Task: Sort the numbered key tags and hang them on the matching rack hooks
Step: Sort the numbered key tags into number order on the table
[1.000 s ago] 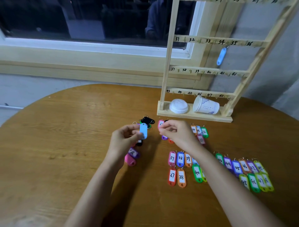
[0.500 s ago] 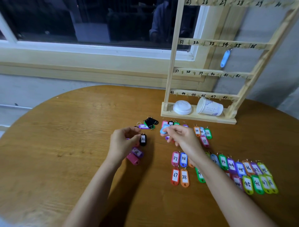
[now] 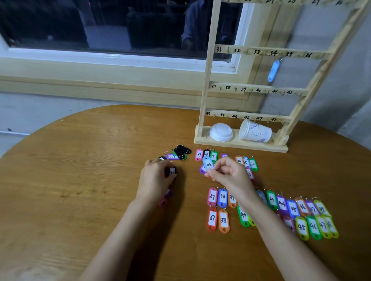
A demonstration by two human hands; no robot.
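Left hand (image 3: 155,181): fingers now curled round a black plastic key tag (image 3: 172,171) on the round wooden table (image 3: 80,180). The light-blue plastic key tag (image 3: 208,164) I held there a second ago has passed to my right hand (image 3: 230,174), pinched between thumb and forefinger, just above the table, near the wooden hook rack (image 3: 206,80).

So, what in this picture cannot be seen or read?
Head view:
Top rack row: numbers cut by the upper edge.
Hanging blue tag: label not showing.
Tags behind the right forearm: numbers hidden by it.
Pink tag under the left hand: mostly covered.
Black tag in the left hand: number blurred.
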